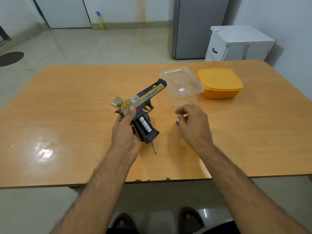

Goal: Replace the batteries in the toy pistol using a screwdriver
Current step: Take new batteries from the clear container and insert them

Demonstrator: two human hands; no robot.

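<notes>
left hand [125, 130] grips the toy pistol [140, 107] at frame centre, one battery [145, 125] showing in the open grip – right hand [192, 123] beside it, fingers curled on something small, unclear; screwdriver [154, 147] lies below, table [67, 115] edge near.

glossy wood table [67, 115], clear plastic container [182, 83].

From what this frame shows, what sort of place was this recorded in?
Probably a home kitchen or dining area. A grey refrigerator stands against the far wall beside a small white cabinet, plastic food containers sit on the wooden table, and a spray bottle stands on the tiled floor.
</notes>
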